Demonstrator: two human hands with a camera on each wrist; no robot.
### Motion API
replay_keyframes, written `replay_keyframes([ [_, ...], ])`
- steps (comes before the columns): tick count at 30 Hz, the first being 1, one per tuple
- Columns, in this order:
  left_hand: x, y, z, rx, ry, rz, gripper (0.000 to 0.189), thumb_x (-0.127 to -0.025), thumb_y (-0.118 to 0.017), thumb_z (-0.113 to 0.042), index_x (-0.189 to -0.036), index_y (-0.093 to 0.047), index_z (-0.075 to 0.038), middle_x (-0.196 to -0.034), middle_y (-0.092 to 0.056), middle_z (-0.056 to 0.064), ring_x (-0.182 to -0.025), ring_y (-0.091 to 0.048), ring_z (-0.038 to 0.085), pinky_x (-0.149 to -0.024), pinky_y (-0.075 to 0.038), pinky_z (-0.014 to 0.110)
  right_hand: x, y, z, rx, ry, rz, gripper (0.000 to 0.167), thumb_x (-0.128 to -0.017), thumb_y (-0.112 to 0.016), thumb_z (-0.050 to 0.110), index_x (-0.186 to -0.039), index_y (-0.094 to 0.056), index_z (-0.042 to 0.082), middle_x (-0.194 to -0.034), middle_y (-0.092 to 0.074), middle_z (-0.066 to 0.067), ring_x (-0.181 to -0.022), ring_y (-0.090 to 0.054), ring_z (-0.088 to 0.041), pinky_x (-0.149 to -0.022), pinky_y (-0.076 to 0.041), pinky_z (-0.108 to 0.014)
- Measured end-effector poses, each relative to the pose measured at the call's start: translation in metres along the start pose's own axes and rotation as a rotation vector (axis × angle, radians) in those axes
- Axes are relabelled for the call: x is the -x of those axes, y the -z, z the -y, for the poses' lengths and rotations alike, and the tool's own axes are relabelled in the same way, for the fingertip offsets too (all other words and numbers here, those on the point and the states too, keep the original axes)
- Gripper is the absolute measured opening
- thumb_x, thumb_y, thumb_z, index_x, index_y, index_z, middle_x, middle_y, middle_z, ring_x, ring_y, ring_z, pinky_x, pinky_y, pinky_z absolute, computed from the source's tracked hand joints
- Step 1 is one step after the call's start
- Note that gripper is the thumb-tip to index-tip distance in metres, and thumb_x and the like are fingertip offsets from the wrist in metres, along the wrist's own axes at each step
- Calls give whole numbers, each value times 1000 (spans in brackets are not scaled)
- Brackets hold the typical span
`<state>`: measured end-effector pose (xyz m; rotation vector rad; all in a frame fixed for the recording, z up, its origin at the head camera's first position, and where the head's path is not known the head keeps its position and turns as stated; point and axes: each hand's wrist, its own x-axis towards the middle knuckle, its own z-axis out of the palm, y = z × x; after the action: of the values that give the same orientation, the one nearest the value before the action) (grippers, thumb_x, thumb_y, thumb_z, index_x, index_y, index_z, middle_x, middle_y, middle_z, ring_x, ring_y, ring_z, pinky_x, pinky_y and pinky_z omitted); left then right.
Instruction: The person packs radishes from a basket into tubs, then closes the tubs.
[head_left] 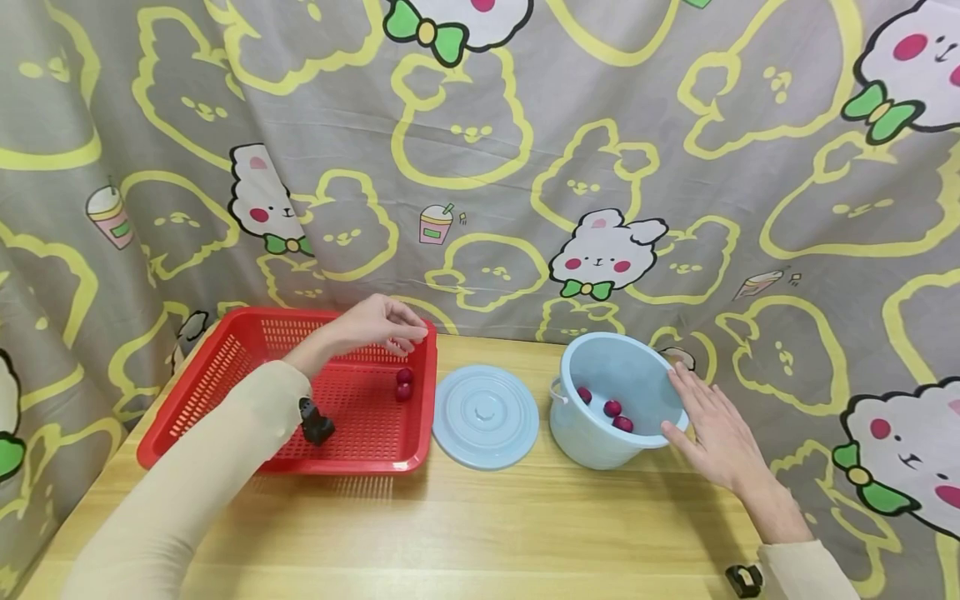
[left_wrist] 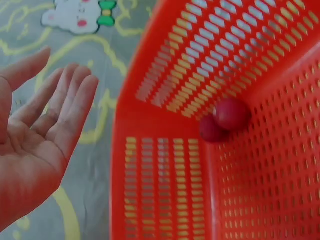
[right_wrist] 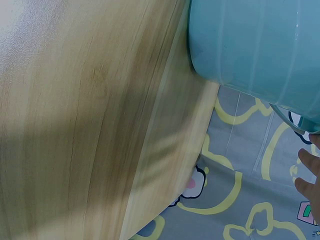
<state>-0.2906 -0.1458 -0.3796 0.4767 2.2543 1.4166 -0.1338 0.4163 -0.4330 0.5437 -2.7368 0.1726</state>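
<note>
Bucket (head_left: 591, 443) holds three visible balls (head_left: 612, 408); left of it lie the lid (head_left: 487, 421) and, farther, the basket (head_left: 367, 417) with two more. The left hand (head_left: 384, 323), empty and loose-fingered, hangs above the basket; the right hand (head_left: 711, 433), fingers extended, touches the bucket's rim.

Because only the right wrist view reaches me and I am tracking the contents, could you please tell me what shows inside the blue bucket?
Observer: In the head view, three dark red balls show inside the blue bucket.
Operator: Thank you; what lies beside it?
Observer: A blue lid lies on the wooden table, between the bucket and the red basket.
Operator: And is anything held on the left side?
Observer: Nothing: the left hand shows a bare palm in the left wrist view.
</note>
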Motion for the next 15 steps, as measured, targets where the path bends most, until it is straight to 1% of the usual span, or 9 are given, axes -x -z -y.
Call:
replay_keyframes([
  [4, 0, 9, 14, 3, 38, 3, 37, -98, -77, -21, -126, -71, 2, -129, -73, 28, -98, -79, 25, -91, -67, 40, 0, 0, 0, 2, 0, 1, 79, -103, -61, 40, -167, -28, 8, -174, -30, -17, -168, -11, -14, -133, 9, -18],
  [8, 0, 16, 27, 7, 67, -5, 38, -99, -75, -21, -128, -70, 4, -128, -73, 27, -109, -76, 36, -93, -67, 41, -1, -1, 0, 6, 0, 3, 79, -103, -61, 40, -167, -28, 8, -173, -31, -18, -167, -11, -13, -133, 9, -19],
  [11, 0, 19, 34, 13, 84, -14, 40, -100, -74, -23, -129, -68, 5, -126, -74, 25, -112, -74, 40, -95, -66, 43, 0, -1, 0, 7, -3, 2, 79, -103, -61, 40, -167, -28, 8, -174, -30, -17, -167, -13, -16, -136, 5, -23],
  [13, 0, 21, 39, 11, 94, -22, 41, -100, -74, -24, -129, -68, 4, -124, -75, 24, -111, -75, 38, -96, -66, 43, 0, 0, 1, 6, -5, 1, 79, -103, -61, 40, -167, -28, 9, -175, -29, -15, -167, -14, -17, -138, 0, -29],
  [15, 0, 22, 44, 10, 103, -26, 42, -100, -74, -25, -129, -68, 5, -123, -75, 24, -110, -76, 36, -96, -66, 44, 1, 0, 1, 3, -8, 1, 79, -103, -61, 40, -167, -28, 9, -176, -27, -14, -167, -15, -18, -139, -2, -32],
])
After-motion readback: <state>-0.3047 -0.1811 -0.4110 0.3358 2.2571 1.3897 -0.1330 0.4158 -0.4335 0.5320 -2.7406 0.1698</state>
